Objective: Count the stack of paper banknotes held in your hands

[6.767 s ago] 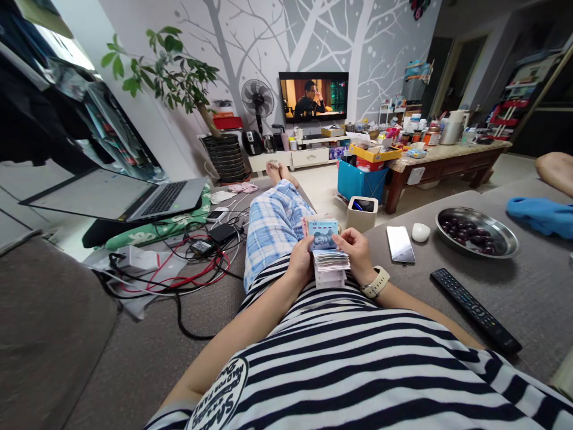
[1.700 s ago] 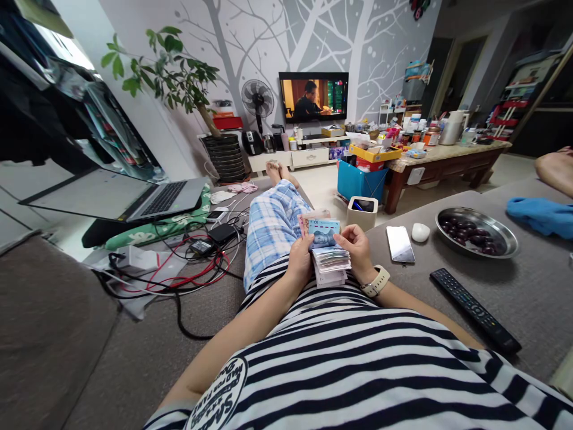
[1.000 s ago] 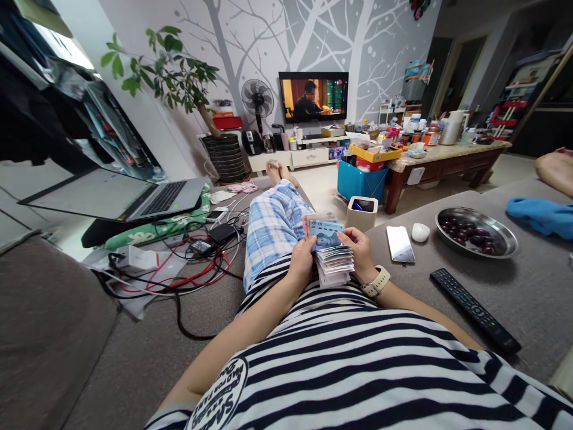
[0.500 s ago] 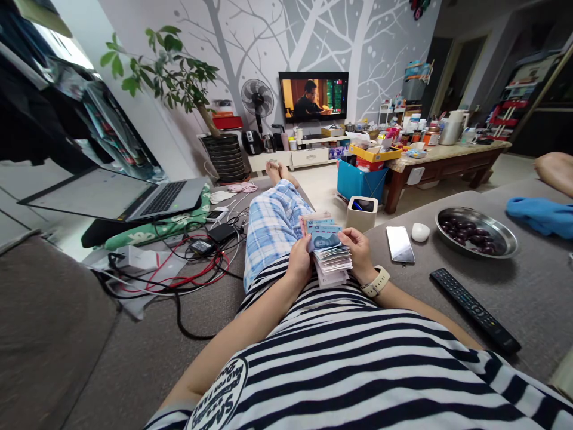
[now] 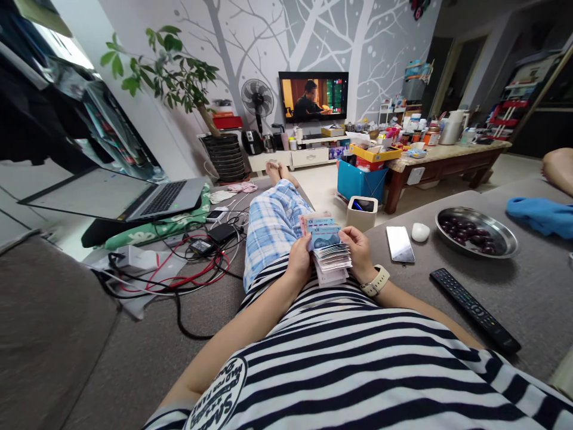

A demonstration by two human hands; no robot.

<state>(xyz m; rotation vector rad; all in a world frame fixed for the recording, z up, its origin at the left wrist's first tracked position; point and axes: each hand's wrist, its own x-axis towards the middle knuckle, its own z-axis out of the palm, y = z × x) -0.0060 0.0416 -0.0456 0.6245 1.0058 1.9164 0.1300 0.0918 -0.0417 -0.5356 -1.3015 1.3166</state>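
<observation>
Seated with legs stretched out on a grey sofa [image 5: 138, 352], we hold a thick sheaf of banknotes [image 5: 326, 239] over our lap, between our two hands. Our left hand [image 5: 299, 260] grips the left edge, its thumb pressed on the face of a blue note; our right hand [image 5: 357, 246] pinches the right edge between thumb and fingers, a pale watch [image 5: 376, 282] strapped at the wrist. Blue and pinkish notes stand fanned at the far end, while layered paper edges hang toward our striped shirt [image 5: 349, 358].

Beside us to the right, a phone [image 5: 400, 245] lies near a small white object [image 5: 420, 232], with a black remote control [image 5: 474, 310] closer in and a steel bowl [image 5: 508, 254] of dark, rounded fruit [image 5: 474, 235] farther out. A blue cloth [image 5: 539, 216] rests past the bowl, near another person's bare leg [image 5: 559, 168].

To our left, an open laptop [image 5: 165, 196] sits beyond a tangle of cables [image 5: 197, 275]. Across the room, a television [image 5: 313, 97] glows on a tree-patterned wall, left of a crowded tabletop [image 5: 441, 156].
</observation>
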